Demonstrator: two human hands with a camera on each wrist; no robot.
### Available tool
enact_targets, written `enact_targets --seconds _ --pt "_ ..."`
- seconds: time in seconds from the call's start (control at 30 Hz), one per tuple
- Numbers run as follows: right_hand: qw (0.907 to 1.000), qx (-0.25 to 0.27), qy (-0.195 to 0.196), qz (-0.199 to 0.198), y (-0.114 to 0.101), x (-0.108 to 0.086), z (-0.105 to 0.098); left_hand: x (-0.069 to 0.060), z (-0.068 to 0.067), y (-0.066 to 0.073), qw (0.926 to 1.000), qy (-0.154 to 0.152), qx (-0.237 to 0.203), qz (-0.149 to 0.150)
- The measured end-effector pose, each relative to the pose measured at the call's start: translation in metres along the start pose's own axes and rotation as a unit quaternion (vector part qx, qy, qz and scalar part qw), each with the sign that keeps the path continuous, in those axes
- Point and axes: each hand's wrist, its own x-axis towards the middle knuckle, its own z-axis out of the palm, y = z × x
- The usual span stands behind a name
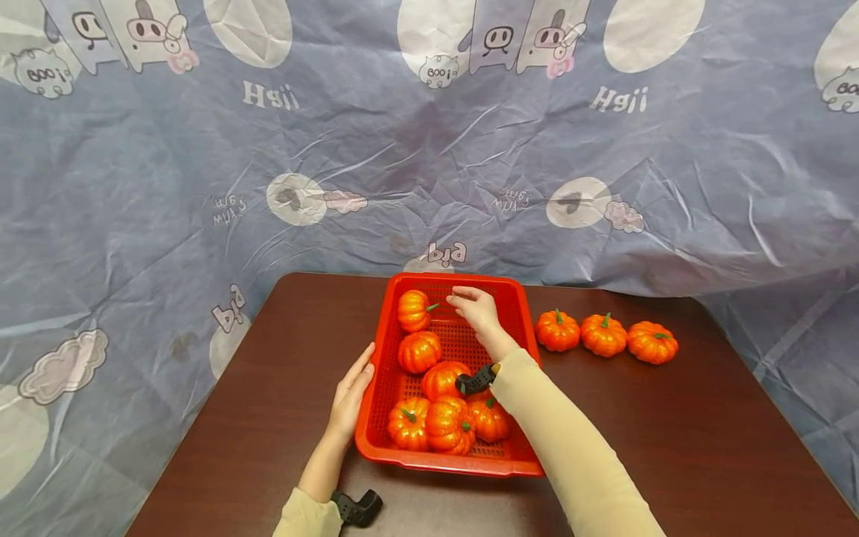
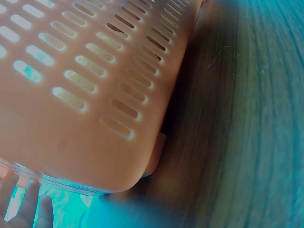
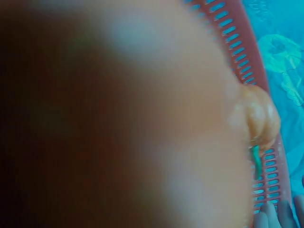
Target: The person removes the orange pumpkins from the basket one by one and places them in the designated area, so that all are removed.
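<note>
A red plastic basket (image 1: pixel 530 468) with slotted walls stands on the table, holding several small orange pumpkins (image 1: pixel 451 425) with green stems. My left hand (image 1: pixel 350 395) rests along the basket's left side, fingers fairly straight; in the left wrist view its fingers (image 2: pixel 31 202) show beside the slotted wall. Over the basket's far half hovers my right hand (image 1: pixel 479 312), fingers loosely bent, nothing held. The nearest pumpkin (image 1: pixel 414 310) lies left of it in the far left corner. In the right wrist view a blurred orange surface (image 3: pixel 204 118) fills most of the picture.
Three more pumpkins stand in a row right of the basket: one near its wall (image 1: pixel 558 330), one in the middle (image 1: pixel 603 335) and one farthest right (image 1: pixel 652 343). A grey-blue printed cloth (image 1: pixel 429 164) hangs behind the dark brown table (image 1: pixel 268 388).
</note>
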Motion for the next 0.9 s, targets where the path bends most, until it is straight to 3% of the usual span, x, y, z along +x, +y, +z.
enact_targets --seconds 0.17,0.4,0.67,0.9 --pt "0.9982 -0.041 -0.042 -0.010 0.006 0.002 0.003 0.000 0.001 0.002 1.0000 0.002 0.003 0.000" --pt "0.9953 -0.047 -0.084 0.000 0.010 0.004 0.006 0.001 0.001 0.002 0.9999 0.002 0.010 -0.001" --pt "0.9944 -0.053 -0.091 0.007 0.016 0.007 0.011 0.000 0.001 0.002 1.0000 0.004 0.005 -0.001" --pt "0.9944 -0.017 -0.103 0.014 0.016 0.006 0.010 -0.001 0.001 0.001 1.0000 0.002 -0.003 -0.002"
